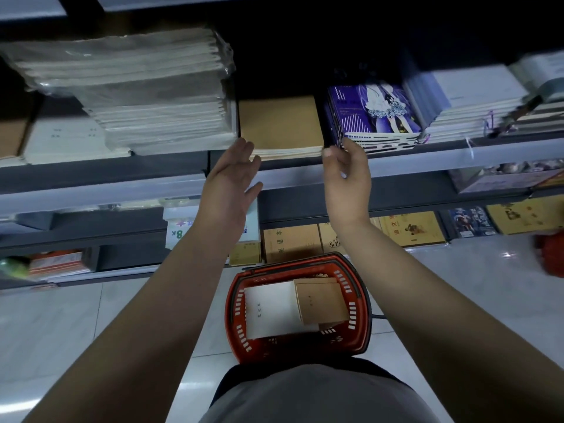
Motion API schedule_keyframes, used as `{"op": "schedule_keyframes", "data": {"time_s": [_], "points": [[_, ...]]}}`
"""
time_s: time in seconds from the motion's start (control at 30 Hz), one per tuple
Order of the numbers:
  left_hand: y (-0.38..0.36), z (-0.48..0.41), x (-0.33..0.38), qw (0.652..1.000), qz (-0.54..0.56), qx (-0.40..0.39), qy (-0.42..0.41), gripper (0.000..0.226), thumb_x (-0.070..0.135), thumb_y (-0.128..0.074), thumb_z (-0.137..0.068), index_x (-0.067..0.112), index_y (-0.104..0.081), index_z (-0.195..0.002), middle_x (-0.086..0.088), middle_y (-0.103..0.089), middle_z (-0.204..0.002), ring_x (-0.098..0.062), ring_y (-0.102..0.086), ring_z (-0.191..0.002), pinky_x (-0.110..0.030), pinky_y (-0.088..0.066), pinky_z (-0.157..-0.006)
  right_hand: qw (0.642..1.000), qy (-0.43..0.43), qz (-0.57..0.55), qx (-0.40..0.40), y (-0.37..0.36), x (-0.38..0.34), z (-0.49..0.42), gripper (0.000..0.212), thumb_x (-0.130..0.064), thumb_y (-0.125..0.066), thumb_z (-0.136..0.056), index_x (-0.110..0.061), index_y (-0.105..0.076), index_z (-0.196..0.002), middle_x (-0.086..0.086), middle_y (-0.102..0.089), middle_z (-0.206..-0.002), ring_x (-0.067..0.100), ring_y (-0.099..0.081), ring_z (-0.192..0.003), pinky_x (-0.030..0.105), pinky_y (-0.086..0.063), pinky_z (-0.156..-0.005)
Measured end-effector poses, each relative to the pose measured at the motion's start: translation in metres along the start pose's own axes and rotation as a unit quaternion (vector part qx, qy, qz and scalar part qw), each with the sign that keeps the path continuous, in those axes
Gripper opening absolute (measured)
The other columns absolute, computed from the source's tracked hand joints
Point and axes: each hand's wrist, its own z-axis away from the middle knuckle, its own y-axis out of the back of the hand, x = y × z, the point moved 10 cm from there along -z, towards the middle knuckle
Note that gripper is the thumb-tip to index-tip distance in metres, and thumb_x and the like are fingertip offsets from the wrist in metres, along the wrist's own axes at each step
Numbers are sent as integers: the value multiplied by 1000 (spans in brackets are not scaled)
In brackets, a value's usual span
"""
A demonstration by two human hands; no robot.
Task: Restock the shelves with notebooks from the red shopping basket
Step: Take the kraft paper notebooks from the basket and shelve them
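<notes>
A stack of brown notebooks lies on the middle shelf. My left hand is at the stack's front left corner, fingers straight and relaxed. My right hand is at the front right corner, thumb tip by the stack's edge, fingers loose. Neither hand grips anything. The red shopping basket stands on the floor below, between my arms. In it lie a white notebook and a brown notebook on top of others.
A tall pile of wrapped pale notebooks sits left of the brown stack, and purple illustrated notebooks lie to its right. Lower shelves hold brown and coloured books. Another red object is at the right edge on the tiled floor.
</notes>
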Motion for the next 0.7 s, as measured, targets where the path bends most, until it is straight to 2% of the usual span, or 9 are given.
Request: {"op": "schedule_keyframes", "data": {"time_s": [0.1,0.23,0.3,0.4,0.57,0.7], "points": [[-12,9,-2,1000,-9,2,-8,46,14,-38,-103,21,-36,-148,1,-41,-153,-15,-39,-140,-36,-33,-112,998,-14,-31,-46,1,-8,10,46,-28,-52,-100,-15,-41,-143,-18,-52,-119,-11,-48,-108,-5,-37,-82],[-32,25,-10,1000,-7,-13,-6,46,22,-31,-106,21,-31,-151,8,-40,-153,-9,-34,-142,-33,-25,-117,991,-30,-63,-111,5,-6,28,51,-30,-45,-102,-18,-32,-150,-7,-41,-149,2,-41,-132,-2,-33,-91],[-40,32,-18,1000,-7,-14,-6,46,25,-31,-106,22,-30,-152,7,-37,-155,-9,-31,-144,-33,-22,-118,990,-29,-52,-131,13,1,34,55,-39,-44,-101,-21,-31,-151,-5,-38,-153,6,-37,-138,2,-32,-96],[-51,42,-33,1000,-7,-18,5,47,28,-26,-107,23,-27,-153,11,-36,-155,-6,-28,-144,-30,-20,-119,988,-34,-35,-150,26,13,39,63,-51,-40,-93,-26,-32,-150,-6,-39,-152,5,-36,-139,5,-29,-96],[-62,59,-66,1000,-6,-7,24,48,30,-27,-107,23,-24,-154,10,-33,-157,-6,-26,-145,-30,-20,-118,987,-39,-9,-154,52,36,41,69,-58,-37,-87,-28,-32,-150,-5,-39,-153,7,-36,-139,26,-26,-113],[-66,65,-100,999,-6,-13,45,49,29,-25,-107,23,-21,-155,9,-29,-159,-6,-24,-146,-29,-18,-118,986,-54,14,-155,67,65,47,70,-60,-38,-87,-29,-32,-149,-6,-41,-152,6,-37,-138,31,-26,-117]]}}
